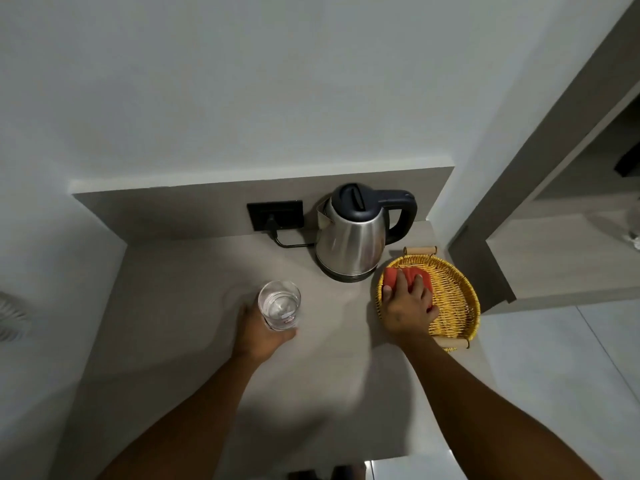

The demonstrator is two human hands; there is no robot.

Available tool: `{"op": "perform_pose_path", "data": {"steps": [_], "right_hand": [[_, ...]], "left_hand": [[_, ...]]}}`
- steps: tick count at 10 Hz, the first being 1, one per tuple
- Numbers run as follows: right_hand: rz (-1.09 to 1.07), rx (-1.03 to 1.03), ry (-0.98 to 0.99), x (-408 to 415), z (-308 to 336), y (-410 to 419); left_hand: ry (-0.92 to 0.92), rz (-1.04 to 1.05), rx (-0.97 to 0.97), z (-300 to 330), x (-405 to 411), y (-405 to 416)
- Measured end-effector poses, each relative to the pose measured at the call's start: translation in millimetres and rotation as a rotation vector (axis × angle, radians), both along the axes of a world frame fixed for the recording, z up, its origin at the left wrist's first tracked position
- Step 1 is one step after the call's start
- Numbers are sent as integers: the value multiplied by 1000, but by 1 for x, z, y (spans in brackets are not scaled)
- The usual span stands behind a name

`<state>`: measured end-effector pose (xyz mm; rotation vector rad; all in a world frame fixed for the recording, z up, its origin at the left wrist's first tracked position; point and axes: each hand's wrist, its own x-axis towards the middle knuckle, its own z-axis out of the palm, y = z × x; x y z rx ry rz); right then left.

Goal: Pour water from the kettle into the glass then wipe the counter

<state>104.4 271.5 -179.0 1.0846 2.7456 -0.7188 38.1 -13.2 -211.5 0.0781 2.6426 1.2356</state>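
Observation:
A steel kettle with a black lid and handle stands upright on its base at the back of the beige counter. A clear glass with water in it stands on the counter, and my left hand is wrapped around its lower part. To the right, a red cloth lies in a yellow wicker basket. My right hand rests on the cloth, fingers spread over it and curling at its edge.
A black wall socket with the kettle's cord plugged in sits on the backsplash left of the kettle. White walls close the counter on the left and behind. The counter ends just right of the basket, with tiled floor below.

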Motion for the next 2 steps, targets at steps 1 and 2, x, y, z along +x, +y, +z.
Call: {"op": "perform_pose_path", "data": {"steps": [1,2], "right_hand": [[-4,-6,12,4,4,4],[35,114,188,6,21,-10]], "left_hand": [[7,-91,-53,0,-1,-7],[68,-157,1,18,0,-8]]}}
